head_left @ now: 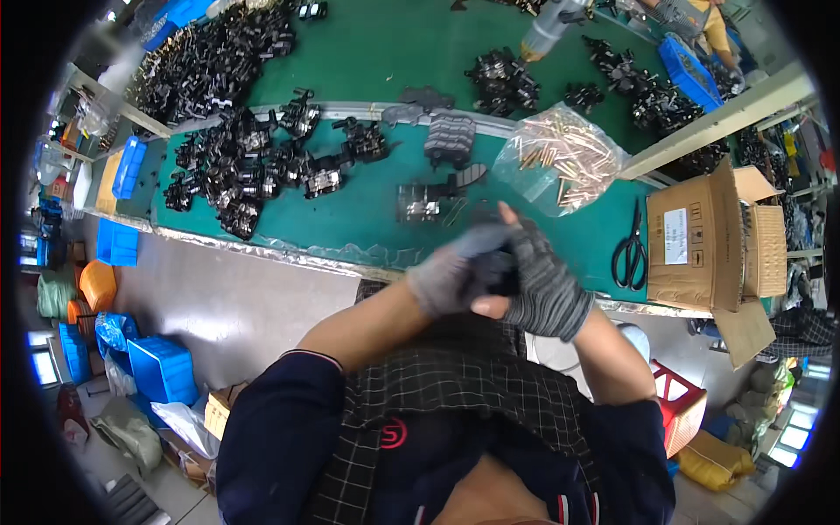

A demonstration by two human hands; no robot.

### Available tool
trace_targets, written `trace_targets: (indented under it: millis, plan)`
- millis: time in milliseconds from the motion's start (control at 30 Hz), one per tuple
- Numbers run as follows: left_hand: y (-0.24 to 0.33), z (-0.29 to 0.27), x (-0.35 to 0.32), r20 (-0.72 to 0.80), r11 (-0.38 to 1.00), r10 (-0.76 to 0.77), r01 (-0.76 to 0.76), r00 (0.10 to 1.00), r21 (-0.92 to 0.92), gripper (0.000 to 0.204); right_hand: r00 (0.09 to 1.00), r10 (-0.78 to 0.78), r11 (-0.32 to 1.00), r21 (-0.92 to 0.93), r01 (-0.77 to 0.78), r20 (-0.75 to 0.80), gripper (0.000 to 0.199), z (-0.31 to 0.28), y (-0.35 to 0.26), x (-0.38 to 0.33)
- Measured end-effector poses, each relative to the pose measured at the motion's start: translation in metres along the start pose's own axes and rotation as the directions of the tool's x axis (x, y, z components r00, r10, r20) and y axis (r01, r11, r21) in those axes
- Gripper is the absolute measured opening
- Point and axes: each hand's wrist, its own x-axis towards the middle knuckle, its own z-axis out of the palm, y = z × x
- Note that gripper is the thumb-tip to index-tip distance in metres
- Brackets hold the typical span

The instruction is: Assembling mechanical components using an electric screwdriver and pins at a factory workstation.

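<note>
My left hand point(451, 273), in a grey glove and smeared by motion, is closed round a black metal part point(501, 271) in front of my chest. From the other side my right hand point(547, 284), in a striped grey glove with bare fingertips, grips the same part. The gloves and blur hide most of its shape. Just beyond my hands, on the green table point(350, 229), lies a black and silver caliper-like assembly point(420, 203). Grey brake pads point(450, 140) are stacked behind it, and a clear bag of copper-coloured pins point(564, 162) lies to their right.
Many black metal assemblies point(254, 162) are heaped at the left of the table. Black scissors point(629, 254) lie beside an opened cardboard box point(696, 241) on the right. A metal rail point(332, 111) crosses the table. Blue bins point(162, 369) stand on the floor at left.
</note>
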Motion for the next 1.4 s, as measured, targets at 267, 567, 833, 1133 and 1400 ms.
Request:
trace_targets:
  millis: [267, 567, 833, 1133, 1400]
  plan:
    - [0.135, -0.088, 0.04, -0.089, 0.946, -0.251, 0.264, 0.964, 0.186, 0.086, 0.955, -0.283, 0.871, -0.393, 0.295, 0.089, 0.04, 0.05, 0.119, 0.094]
    - [0.132, -0.218, 0.195, -0.275, -0.466, -0.037, 0.227, 0.961, 0.855, 0.094, 0.964, -0.095, 0.922, -0.344, 0.178, 0.247, 0.041, 0.073, 0.125, 0.12]
    - [0.122, -0.242, 0.187, -0.129, -0.571, -0.039, 0.084, 0.991, 0.817, 0.081, 0.877, 0.384, 0.923, -0.152, -0.354, 0.291, 0.034, 0.064, 0.13, 0.108]
    - [0.102, -0.194, 0.151, -0.074, -0.63, -0.384, -0.203, 0.92, 0.749, 0.039, 0.947, 0.291, 0.957, -0.033, -0.29, 0.137, 0.027, 0.048, 0.125, 0.107]
    - [0.125, -0.115, 0.096, 0.187, -0.388, -0.148, -0.231, 0.971, 0.892, 0.019, 0.968, 0.014, 0.996, 0.092, 0.009, -0.25, 0.026, 0.048, 0.085, 0.109]
